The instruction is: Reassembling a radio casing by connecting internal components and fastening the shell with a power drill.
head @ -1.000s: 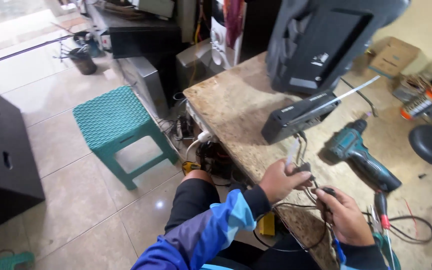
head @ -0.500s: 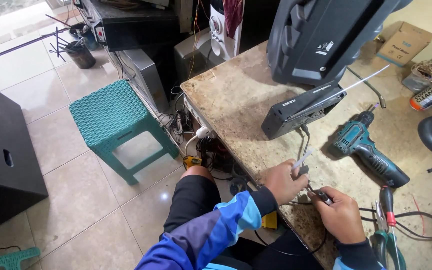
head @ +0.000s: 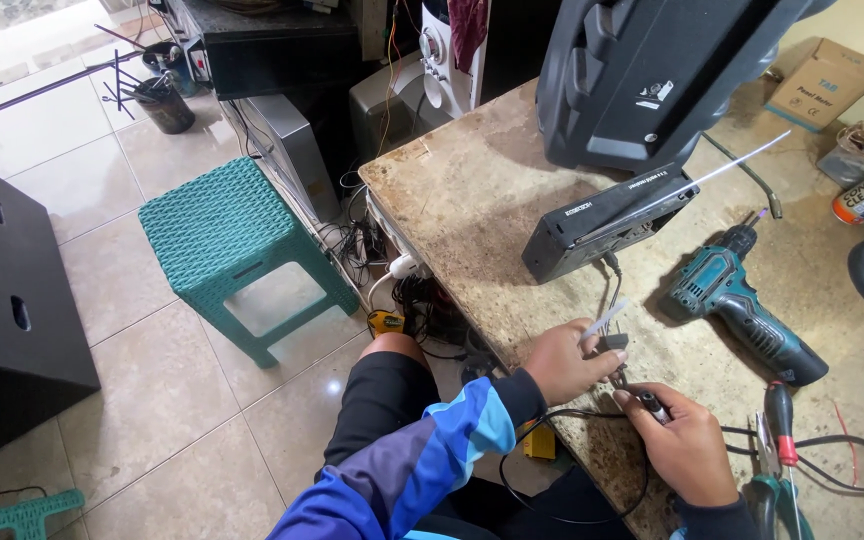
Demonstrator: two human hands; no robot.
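My left hand [head: 564,362] pinches a small dark plug with grey wires [head: 607,330] at the front edge of the worn workbench [head: 472,200]. My right hand [head: 687,447] grips a thin dark probe-like tool [head: 647,404], its tip meeting the plug. The wires run up to a flat black radio [head: 602,225] with a silver antenna lying on the bench. A black cable [head: 572,470] loops down from my right hand over my lap.
A teal cordless drill [head: 737,305] lies right of the radio. A large black speaker [head: 652,75] stands behind it. Pliers and a red-handled screwdriver [head: 777,445] lie at the right. A teal plastic stool [head: 237,250] and a black box [head: 7,300] stand on the tiled floor.
The view has shifted slightly, so the bench sits lower in frame. Both hands stay together on the plug and tool, with only small finger movement.
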